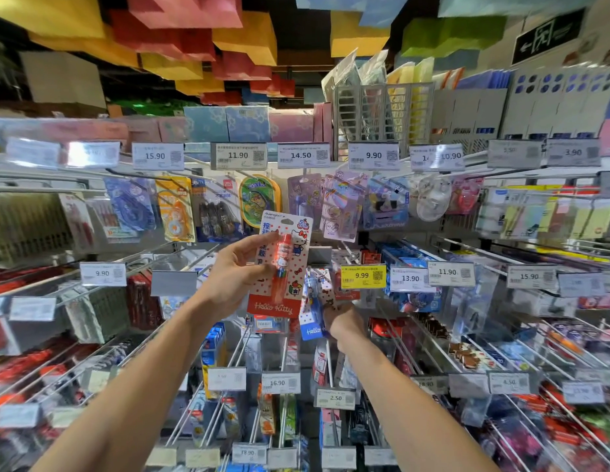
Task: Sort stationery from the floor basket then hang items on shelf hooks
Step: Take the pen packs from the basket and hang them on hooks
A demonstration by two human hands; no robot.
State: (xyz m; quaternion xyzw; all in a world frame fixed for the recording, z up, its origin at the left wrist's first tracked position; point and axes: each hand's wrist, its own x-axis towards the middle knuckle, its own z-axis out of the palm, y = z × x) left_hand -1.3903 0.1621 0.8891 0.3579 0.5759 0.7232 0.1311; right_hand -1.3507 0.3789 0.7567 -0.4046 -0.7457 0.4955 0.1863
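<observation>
My left hand (233,270) holds a red Hello Kitty blister pack (285,267) upright in front of the shelf, thumb across the pen inside it. Its hang hole sits just below the top row of hooks. Lower and to the right, my right hand (342,318) grips a blue Hello Kitty pack (312,311), partly hidden behind the red one. A steel hook (351,253) with a yellow 9.99 price tag (363,275) juts out beside the right hand. The floor basket is out of view.
Rows of long steel hooks with price tags stick out toward me on all sides, hung with packaged stationery (176,207). Boxes and file holders (382,107) stand on the top shelf. Coloured blocks hang from the ceiling.
</observation>
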